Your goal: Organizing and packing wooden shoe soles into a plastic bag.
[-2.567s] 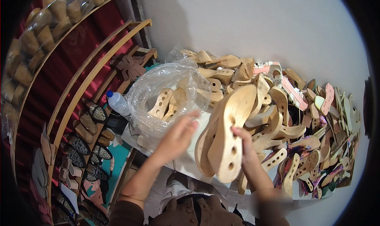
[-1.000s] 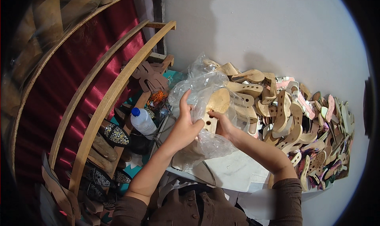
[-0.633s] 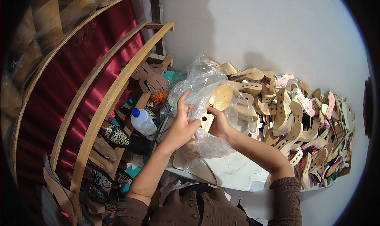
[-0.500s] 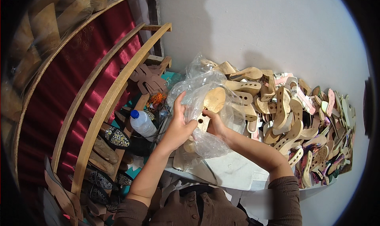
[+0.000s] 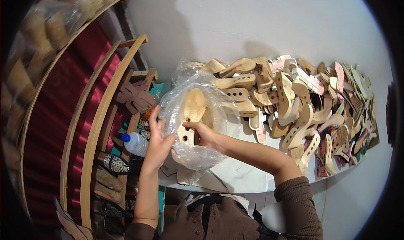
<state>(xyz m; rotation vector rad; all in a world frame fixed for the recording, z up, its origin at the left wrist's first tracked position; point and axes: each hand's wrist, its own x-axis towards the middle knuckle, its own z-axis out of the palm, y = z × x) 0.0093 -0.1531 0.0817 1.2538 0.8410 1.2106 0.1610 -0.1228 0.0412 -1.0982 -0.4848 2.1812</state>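
A pale wooden shoe sole [image 5: 194, 103] with a rounded end and a row of dark holes sits in the mouth of a clear plastic bag [image 5: 219, 90]. My right hand [image 5: 208, 138] grips the sole, its thumb close to one of the holes and the other fingers hidden behind the wood. On the other side my left hand [image 5: 158, 149] holds the bag's edge, the thumb pressed toward the sole and the fingers behind the plastic. More wood shows dimly through the bag's lower part.
A white table [image 5: 248, 168] carries a large heap of wooden soles [image 5: 301, 114] on its right. To the left are a blue-capped bottle [image 5: 135, 144], a wooden rack [image 5: 99, 109], patterned shoes [image 5: 115, 164] and brown cut pieces [image 5: 136, 97]. A pale wall [image 5: 219, 21] rises behind the table.
The view has shifted, so the table and heap sit further left in the picture. My hands keep hold of the sole and bag, and more of the sole shows now.
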